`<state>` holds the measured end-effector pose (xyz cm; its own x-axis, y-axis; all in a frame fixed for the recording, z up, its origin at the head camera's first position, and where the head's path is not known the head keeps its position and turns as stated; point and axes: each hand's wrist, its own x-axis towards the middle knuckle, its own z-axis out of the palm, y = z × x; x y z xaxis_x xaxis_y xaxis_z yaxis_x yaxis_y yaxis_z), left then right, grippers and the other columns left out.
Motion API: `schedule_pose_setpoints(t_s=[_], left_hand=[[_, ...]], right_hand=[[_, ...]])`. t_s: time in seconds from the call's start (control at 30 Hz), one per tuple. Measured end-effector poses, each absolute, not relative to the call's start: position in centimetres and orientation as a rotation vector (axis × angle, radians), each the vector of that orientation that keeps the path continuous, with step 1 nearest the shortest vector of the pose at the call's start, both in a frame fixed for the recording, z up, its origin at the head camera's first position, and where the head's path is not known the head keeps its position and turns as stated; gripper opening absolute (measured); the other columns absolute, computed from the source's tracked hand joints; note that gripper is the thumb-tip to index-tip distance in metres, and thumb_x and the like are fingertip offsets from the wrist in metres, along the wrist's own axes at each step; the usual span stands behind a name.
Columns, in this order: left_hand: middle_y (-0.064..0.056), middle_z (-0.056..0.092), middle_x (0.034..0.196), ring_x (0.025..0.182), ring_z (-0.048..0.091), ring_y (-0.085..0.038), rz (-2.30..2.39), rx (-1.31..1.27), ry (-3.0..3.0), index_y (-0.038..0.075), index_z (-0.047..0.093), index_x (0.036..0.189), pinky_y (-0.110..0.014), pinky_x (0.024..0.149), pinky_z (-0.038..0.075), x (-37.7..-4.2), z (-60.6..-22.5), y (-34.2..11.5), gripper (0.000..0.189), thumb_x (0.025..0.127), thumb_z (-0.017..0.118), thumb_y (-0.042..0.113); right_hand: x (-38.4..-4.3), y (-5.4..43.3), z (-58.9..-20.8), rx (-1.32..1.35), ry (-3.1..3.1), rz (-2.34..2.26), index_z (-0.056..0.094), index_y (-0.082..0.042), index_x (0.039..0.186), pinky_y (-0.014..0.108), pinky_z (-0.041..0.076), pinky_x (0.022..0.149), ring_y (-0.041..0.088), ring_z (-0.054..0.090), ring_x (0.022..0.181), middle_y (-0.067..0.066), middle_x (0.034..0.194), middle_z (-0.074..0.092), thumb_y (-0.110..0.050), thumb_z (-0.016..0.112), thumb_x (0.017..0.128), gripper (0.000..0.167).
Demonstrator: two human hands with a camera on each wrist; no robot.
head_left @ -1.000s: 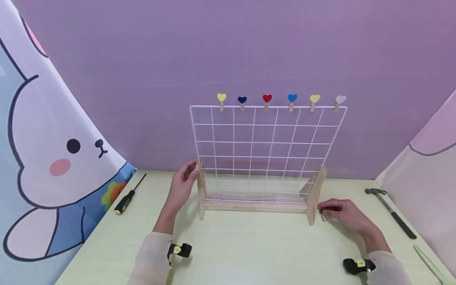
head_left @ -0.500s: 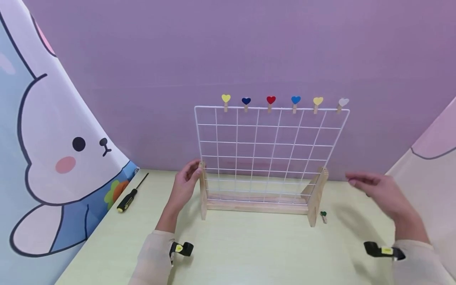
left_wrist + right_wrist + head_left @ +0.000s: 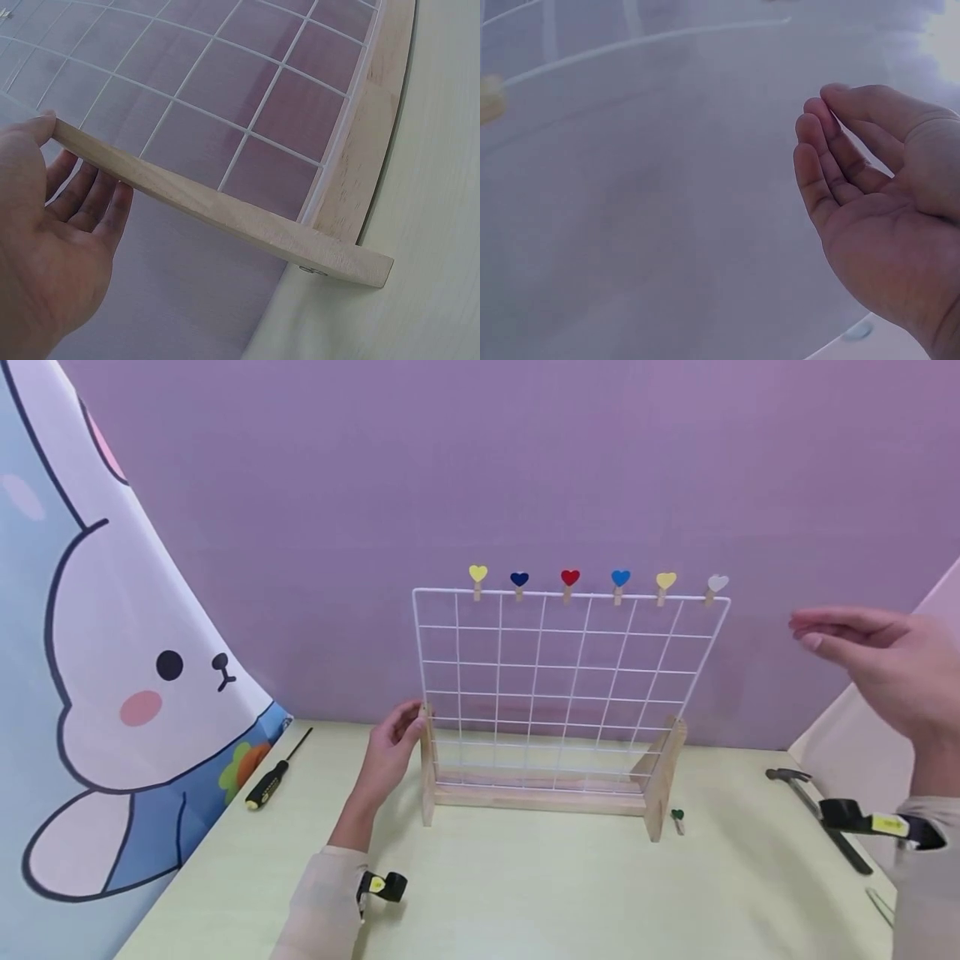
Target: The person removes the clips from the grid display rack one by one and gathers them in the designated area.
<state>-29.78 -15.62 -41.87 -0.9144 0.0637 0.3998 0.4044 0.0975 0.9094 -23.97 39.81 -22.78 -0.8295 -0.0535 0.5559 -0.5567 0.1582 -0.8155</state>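
A white wire grid (image 3: 555,668) stands upright in a wooden stand (image 3: 540,800). Along its top rail sit several small heart-topped clothespins, among them a red clothespin (image 3: 570,583) and a white clothespin (image 3: 717,587). My left hand (image 3: 390,750) holds the upper end of the stand's left side piece (image 3: 217,206), thumb on one side and fingers on the other. Raised at the right, apart from the grid, my right hand (image 3: 892,664) has relaxed, slightly bent fingers with nothing visible between them. A green heart clothespin (image 3: 678,821) lies on the table beside the stand's right foot.
On the table (image 3: 525,885), a black and yellow screwdriver (image 3: 270,781) lies at the left. At the right is a hammer (image 3: 821,818), partly behind my right wrist camera. A thin light green item (image 3: 880,906) shows at the right edge. A purple backdrop (image 3: 525,468) rises behind.
My right hand has left the green clothespin on the table beside the stand and risen up and to the right. My left hand keeps its hold on the stand.
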Motion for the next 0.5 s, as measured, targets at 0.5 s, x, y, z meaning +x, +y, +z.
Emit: schedule_pose_setpoints(t_s=[0.5], left_hand=[[-0.022, 0.065, 0.135, 0.112, 0.063, -0.003, -1.915, -0.478, -2.108, 0.001, 0.056, 0.142, -0.013, 0.099, 0.052, -29.7, -41.8, -15.6, 0.041, 0.106, 0.059, 0.021]], right_hand=[[-24.2, 32.8, -13.3, 0.720, -1.911, 1.734, 0.073, 0.010, 0.116, 0.010, 0.055, 0.090, 0.010, 0.076, 0.096, 0.004, 0.103, 0.081, 0.018, 0.067, 0.089, 0.029]])
